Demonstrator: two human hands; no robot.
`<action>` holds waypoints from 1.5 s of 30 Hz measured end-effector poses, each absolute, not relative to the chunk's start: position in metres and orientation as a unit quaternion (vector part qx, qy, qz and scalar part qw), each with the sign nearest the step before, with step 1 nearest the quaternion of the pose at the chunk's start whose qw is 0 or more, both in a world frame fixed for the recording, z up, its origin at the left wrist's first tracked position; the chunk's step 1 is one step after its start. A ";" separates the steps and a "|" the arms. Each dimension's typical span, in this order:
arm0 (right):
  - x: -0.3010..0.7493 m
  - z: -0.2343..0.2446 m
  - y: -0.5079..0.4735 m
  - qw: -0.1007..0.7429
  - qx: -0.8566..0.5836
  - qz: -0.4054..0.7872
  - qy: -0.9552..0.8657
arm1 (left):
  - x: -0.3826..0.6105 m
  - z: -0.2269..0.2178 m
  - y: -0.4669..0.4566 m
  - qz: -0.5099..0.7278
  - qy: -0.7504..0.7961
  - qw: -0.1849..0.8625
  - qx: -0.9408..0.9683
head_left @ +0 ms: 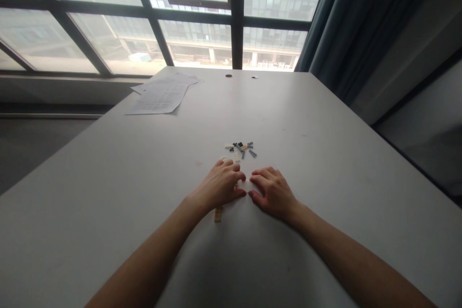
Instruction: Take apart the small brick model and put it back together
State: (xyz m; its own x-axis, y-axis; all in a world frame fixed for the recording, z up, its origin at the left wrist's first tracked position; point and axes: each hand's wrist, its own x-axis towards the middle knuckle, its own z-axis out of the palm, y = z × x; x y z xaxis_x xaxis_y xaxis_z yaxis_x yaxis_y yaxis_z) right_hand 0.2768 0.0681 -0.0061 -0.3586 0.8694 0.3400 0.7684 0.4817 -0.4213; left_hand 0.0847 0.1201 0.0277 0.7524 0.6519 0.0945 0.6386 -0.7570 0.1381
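Observation:
My left hand (223, 184) rests low over the table, its thumb and index finger apart. A small tan toy-brick piece (236, 186) shows in the gap between them; whether the fingers touch it cannot be made out. Another tan studded brick (218, 214) sticks out from below the left wrist. Facing it, my right hand (272, 190) lies with bent fingers and thumb apart, with nothing visible in them. A narrow gap separates the two hands. Just beyond the left fingers are cream studded pieces (237, 157), partly hidden by that hand.
Past my hands lies a loose pile of small grey pieces (253, 153), black pieces (240, 144) and a yellow piece (244, 147). Printed papers (160, 95) overlap at the far left of the white table (306, 154). Windows (202, 41) stand behind, a dark curtain (335, 33) at right.

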 end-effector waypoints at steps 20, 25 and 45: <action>0.276 -0.011 0.074 0.306 -0.535 0.129 -0.777 | 0.051 0.003 0.187 0.202 0.551 0.062 0.807; 0.277 -0.011 0.074 0.319 -0.537 0.141 -0.768 | 0.067 0.004 0.205 0.187 0.547 0.059 0.814; 0.277 -0.010 0.074 0.331 -0.535 0.157 -0.761 | 0.038 -0.004 0.188 0.247 0.532 0.102 0.804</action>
State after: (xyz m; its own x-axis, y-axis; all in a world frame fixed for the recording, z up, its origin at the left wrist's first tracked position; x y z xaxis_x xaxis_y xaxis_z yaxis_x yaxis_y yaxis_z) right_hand 0.2766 0.0738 -0.0095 -0.2076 0.9188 0.3356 0.7102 0.3775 -0.5942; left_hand 0.0382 0.1877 -0.0045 0.3119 0.9054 0.2880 0.8051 -0.4128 0.4259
